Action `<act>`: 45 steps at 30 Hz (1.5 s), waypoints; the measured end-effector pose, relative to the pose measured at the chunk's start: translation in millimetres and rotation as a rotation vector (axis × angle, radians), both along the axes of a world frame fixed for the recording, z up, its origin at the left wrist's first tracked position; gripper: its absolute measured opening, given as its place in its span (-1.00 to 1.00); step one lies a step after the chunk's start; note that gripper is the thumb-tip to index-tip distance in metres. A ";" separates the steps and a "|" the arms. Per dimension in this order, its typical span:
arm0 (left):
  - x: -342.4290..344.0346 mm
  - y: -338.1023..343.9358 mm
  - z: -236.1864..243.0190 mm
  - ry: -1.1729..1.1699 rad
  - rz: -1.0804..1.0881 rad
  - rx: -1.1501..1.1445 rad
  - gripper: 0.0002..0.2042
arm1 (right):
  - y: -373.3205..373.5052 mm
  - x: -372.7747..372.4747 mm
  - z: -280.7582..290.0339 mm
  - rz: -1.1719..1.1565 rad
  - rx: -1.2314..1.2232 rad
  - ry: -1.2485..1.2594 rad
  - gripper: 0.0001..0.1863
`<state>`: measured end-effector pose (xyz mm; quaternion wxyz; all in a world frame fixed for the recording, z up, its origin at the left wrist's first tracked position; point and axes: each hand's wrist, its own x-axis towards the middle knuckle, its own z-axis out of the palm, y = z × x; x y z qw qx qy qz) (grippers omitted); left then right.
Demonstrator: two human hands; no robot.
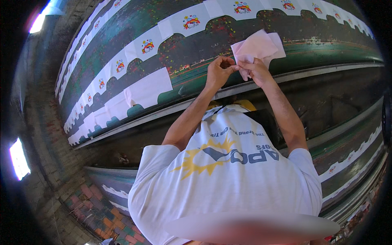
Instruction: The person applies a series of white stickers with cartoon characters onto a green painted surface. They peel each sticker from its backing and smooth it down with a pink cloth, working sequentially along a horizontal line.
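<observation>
Over the near edge of the long green table, both my hands meet at a small bunch of pale pink fabric pieces. My right hand grips the bunch from below, and its folded layers fan out above the fingers. At the lower left corner of the bunch, my left hand has thumb and forefinger pinched together on the fabric's edge. To the left, a row of plain pale pink pieces lies flat along the table's near side, one of them with a raised fold.
Farther back, rows of white cut pieces with colourful cartoon prints run along the table. A metal rail borders its near edge. Behind me stands another table with white pieces. Coloured paving bricks cover the floor at lower left.
</observation>
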<state>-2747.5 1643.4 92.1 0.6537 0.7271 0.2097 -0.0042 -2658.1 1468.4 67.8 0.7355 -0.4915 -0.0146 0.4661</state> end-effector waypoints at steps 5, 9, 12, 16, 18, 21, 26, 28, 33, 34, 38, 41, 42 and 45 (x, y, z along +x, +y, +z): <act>3.7 -4.7 -4.3 -0.022 0.000 -0.090 -0.82 | -0.8 -7.2 2.2 -0.075 0.076 0.086 -0.80; 1.7 -3.5 -8.8 -0.016 -0.005 -0.005 -0.87 | -2.3 -8.2 2.8 -0.077 0.043 0.144 -0.80; -3.0 -4.1 -10.2 -0.046 0.029 -0.062 -0.87 | -4.3 -2.5 5.9 0.016 0.021 0.088 -0.77; -11.8 -7.8 -0.5 -0.042 0.105 -0.121 -0.73 | -0.5 -4.3 18.2 0.019 -0.095 -0.115 -0.73; -15.3 -10.8 7.0 -0.045 0.115 -0.136 -0.69 | 7.9 -8.7 23.7 -0.024 -0.185 -0.293 -0.70; -22.2 -9.3 12.0 -0.042 0.143 -0.185 -0.69 | 20.6 -13.0 23.3 -0.024 -0.286 -0.514 -0.61; -40.2 17.1 -12.8 -0.096 0.290 -0.158 -0.72 | 20.1 1.6 3.9 -0.031 -0.402 -0.519 -0.53; -50.2 37.9 -27.0 -0.070 0.302 -0.097 -0.77 | 11.6 14.5 -4.0 -0.082 -0.443 -0.518 -0.56; -67.1 72.1 -50.0 0.033 0.315 0.069 -0.87 | -6.0 44.0 -26.8 -0.188 -0.413 -0.533 -0.62; -67.6 74.5 -52.3 0.088 0.315 0.116 -0.88 | -6.5 46.1 -32.9 -0.187 -0.434 -0.570 -0.63; -56.9 73.7 -62.4 -0.149 0.330 0.532 -0.86 | -2.0 43.1 -55.4 -0.137 -0.424 -0.491 -0.63; -53.4 78.7 -72.4 -0.056 0.406 0.479 -0.86 | -0.4 43.4 -62.9 -0.184 -0.393 -0.503 -0.66; -55.4 80.2 -75.4 -0.049 0.432 0.458 -0.86 | -0.4 44.5 -63.9 -0.219 -0.398 -0.467 -0.68; -60.6 89.0 -78.8 0.034 0.529 0.274 -0.86 | 0.2 52.2 -64.2 -0.297 -0.366 -0.263 -0.72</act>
